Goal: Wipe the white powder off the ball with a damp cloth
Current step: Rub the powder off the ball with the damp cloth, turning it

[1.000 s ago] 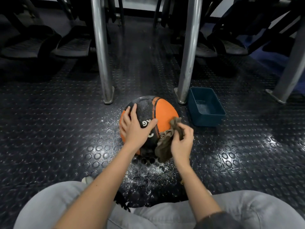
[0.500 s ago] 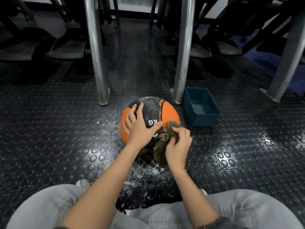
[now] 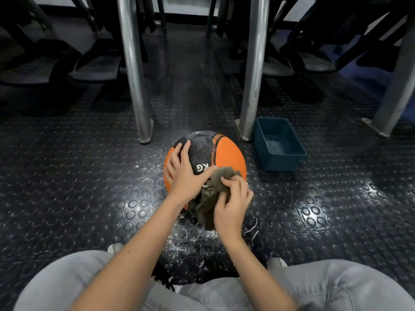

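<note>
Since a second ago, slid the cloth (image 3: pixel 210 203) leftward off the orange panel onto the black band, now touching the left thumb just below the printed "KG". Bracing the ball (image 3: pixel 226 153) with the left hand (image 3: pixel 186 176), fingers (image 3: pixel 185 149) spread and laid flat over its near-left side, tips reaching toward the top. Gripping the brown cloth with the right hand (image 3: pixel 231 205), fingers (image 3: pixel 226 181) curled and pinching the bunched top against the near face of the ball, the loose tail hanging down to the floor (image 3: pixel 89 176). Resting on that floor, dark rubber with raised round studs, shiny in patches on the right. Faint grey dusting of white powder (image 3: pixel 202 134) on the top of the black band; more scattered on the floor (image 3: pixel 193 239) around and in front of the ball. Just right of the ball, apart from it, a dark blue tub (image 3: pixel 289 162) with what looks like a little water in the bottom. Two bright metal legs (image 3: pixel 132 75) standing behind the ball, one close beside the tub. Dark gym equipment farther back. Grey trousers (image 3: pixel 336 288) along the bottom edge, knees either side.
</note>
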